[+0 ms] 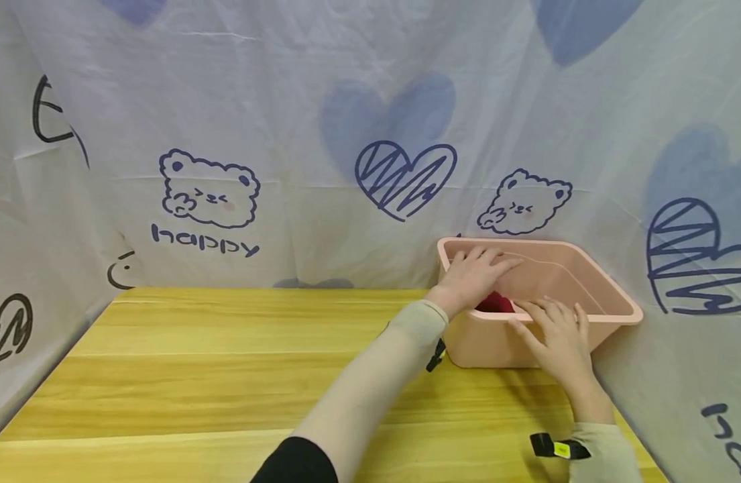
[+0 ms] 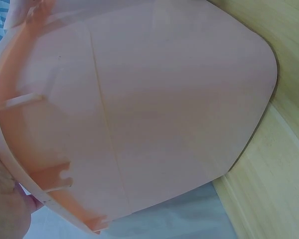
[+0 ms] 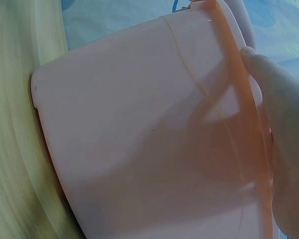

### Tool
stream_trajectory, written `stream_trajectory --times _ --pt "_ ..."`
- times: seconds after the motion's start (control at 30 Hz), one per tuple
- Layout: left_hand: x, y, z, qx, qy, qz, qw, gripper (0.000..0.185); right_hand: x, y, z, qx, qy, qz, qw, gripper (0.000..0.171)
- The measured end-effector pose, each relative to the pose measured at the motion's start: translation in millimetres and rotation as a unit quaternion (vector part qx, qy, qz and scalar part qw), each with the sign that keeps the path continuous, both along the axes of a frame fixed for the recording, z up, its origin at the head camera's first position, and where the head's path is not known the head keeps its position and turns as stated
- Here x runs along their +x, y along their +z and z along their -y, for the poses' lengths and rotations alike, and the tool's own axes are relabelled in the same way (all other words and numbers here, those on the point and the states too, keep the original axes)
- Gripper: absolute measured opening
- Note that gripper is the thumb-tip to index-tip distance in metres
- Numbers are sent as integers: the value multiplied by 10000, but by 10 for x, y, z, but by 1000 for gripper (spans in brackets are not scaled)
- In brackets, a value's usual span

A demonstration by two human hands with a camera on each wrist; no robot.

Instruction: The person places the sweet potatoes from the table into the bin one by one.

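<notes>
A pink plastic bin (image 1: 587,318) stands upright on the table. Low inside it, by the near left corner, shows part of a dark red thing (image 1: 495,303) whose kind I cannot tell. My left hand (image 1: 469,278) reaches across the bin's left rim, its fingers spread over the inside and the thumb toward the right. At the front rim is my right hand (image 1: 557,335), fingers extended over the edge toward the red thing and thumb against the rim. Both wrist views are filled mostly by the bin's outer walls, with my left hand (image 2: 7,199) and right hand (image 3: 284,134) at its rim.
The yellow wood-grain table (image 1: 195,376) stretches left of the bin. A pale cloth (image 1: 298,134) with hearts and bears hangs behind, close to the bin's back and right side. Dark straps, one near each wrist, include a right strap (image 1: 560,448) with a yellow tag.
</notes>
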State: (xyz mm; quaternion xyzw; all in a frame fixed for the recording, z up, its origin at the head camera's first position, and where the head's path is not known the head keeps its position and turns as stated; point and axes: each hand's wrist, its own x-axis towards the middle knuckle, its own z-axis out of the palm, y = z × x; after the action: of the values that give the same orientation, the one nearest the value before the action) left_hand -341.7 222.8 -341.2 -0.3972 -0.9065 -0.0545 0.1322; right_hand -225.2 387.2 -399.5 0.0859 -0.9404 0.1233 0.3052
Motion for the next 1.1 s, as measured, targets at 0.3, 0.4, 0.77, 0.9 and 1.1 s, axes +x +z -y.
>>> stream_trajectory --times 0.3,0.4,0.77,0.9,1.1 --pt "-3 3 -2 -86 82 -187 9998 46 -10 6 -5 8 12 -72 10000 43" --pt "6 10 -1 -28 88 -137 9999 46 -13 0 -11 20 11 -85 10000 44" --pt "1 -19 2 50 198 -64 9998 44 8 -3 -8 9 1 15 10000 43" --pt "-17 -28 28 170 215 -186 9995 44 16 18 7 0 16 65 10000 43" --pt "-51 -45 56 332 241 -489 9980 42 12 28 -4 33 -19 203 9998 44"
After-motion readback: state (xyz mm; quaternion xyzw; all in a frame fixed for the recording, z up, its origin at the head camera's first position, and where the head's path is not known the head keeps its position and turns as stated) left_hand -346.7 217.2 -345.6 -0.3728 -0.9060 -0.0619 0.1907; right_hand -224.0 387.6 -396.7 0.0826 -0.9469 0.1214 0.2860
